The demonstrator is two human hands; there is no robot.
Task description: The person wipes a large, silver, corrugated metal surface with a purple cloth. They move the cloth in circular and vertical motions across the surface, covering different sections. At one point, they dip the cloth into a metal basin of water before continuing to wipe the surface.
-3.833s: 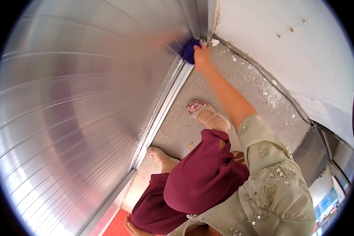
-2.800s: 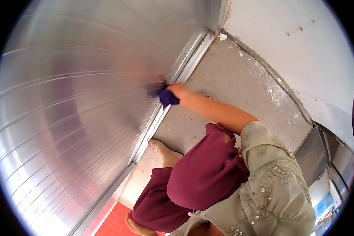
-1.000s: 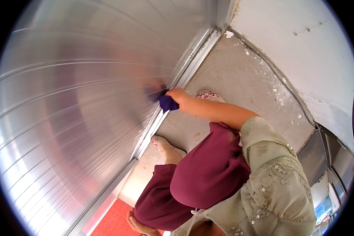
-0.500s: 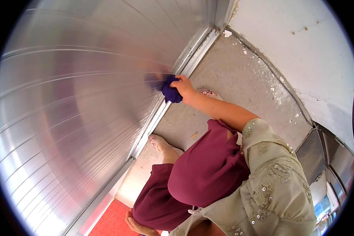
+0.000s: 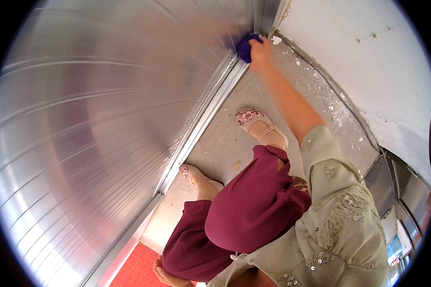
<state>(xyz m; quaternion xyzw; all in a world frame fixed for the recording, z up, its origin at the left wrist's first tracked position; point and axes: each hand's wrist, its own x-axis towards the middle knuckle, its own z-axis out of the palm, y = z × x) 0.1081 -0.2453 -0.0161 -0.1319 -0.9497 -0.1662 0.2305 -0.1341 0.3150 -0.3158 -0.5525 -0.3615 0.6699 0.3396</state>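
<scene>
A dark purple cloth [image 5: 248, 48] is bunched in my right hand [image 5: 260, 55], whose fingers are closed around it. The cloth presses against the bottom of a shiny, ribbed metal door [image 5: 105, 119], close to its far corner by the wall. Below it runs the pale metal track [image 5: 210, 115]. My left hand [image 5: 166, 275] rests against the maroon trousers at my knee, at the lower edge of the view. Its fingers lie along the fabric, partly cut off by the frame.
My feet, in pale shoes with embroidered flowers [image 5: 249, 115], stand on a grey concrete floor [image 5: 220, 146]. A white wall [image 5: 364, 62] with flaking paint at its foot rises on the right. Red tiles [image 5: 136, 265] lie at lower left, a dark metal frame [image 5: 392, 177] at right.
My right hand has slid the purple cloth away from me along the door's bottom edge, up toward the far corner. The arm is more stretched out. My left hand stays at the knee.
</scene>
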